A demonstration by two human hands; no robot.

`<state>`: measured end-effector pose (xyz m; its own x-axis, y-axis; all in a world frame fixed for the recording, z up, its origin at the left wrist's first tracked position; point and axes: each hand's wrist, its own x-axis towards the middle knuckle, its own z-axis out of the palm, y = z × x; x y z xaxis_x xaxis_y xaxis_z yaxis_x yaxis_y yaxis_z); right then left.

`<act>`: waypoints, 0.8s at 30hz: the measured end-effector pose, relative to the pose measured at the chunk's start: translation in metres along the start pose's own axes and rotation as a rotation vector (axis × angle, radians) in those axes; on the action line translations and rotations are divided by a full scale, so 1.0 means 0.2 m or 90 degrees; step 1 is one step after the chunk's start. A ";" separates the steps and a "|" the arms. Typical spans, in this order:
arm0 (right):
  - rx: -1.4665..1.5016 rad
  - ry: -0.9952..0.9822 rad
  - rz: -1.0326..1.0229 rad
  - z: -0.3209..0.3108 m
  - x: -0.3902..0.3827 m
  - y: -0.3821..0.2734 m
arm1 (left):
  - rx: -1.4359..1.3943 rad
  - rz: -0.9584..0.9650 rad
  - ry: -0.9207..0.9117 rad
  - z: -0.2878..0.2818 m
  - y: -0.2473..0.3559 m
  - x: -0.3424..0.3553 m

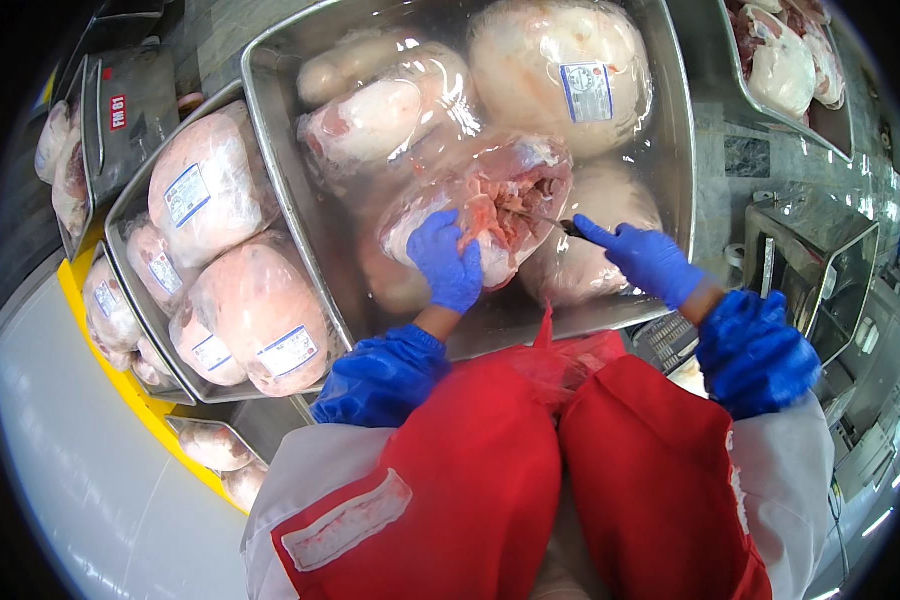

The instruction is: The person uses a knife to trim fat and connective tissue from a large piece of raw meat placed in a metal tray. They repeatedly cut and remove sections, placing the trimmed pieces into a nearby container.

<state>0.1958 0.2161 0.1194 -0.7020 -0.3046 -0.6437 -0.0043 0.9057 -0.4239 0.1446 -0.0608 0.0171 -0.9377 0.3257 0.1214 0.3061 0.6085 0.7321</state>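
Observation:
A large piece of raw meat [420, 215], opened at its near right side, lies among wrapped pieces in a deep metal tub [692, 200]. My left hand [447, 260], in a blue glove, grips the meat's near edge with curled fingers. In my right hand [645, 258], also gloved in blue, is a knife [570, 228] with a dark handle; the forefinger stretches along it. Its thin blade points left into the opening, and the tip is hidden in the flesh. A big wrapped piece of meat [545, 65] with a label sits at the far right of the tub.
To the left stands another metal tub [116, 215] with labelled, wrapped meat pieces. A yellow edge [110, 345] curves beyond it. Another tray of meat [785, 75] is at the far right, above an open metal container [820, 235]. A red apron [470, 450] covers my lap.

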 end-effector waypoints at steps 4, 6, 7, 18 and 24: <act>0.064 0.110 0.005 0.31 0.15 -0.06 | -0.006 0.026 -0.029 0.00 -0.01 0.00; 0.051 0.108 0.020 0.34 0.19 -0.07 | -0.074 -0.005 -0.050 -0.02 -0.02 0.01; 0.059 0.111 0.021 0.35 0.19 -0.08 | -0.123 -0.036 -0.065 -0.05 -0.04 0.01; 0.141 -0.031 0.031 -0.04 -0.10 0.02 | 0.229 0.195 -0.713 -0.10 -0.15 0.72; 0.070 0.036 -0.008 0.10 -0.02 0.15 | 0.231 0.377 -0.676 -0.02 -0.20 0.79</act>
<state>0.2132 0.2388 0.0961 -0.7415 -0.2957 -0.6023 0.0625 0.8633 -0.5008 -0.0171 -0.0359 0.0105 -0.1006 0.9302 -0.3531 0.8169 0.2798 0.5044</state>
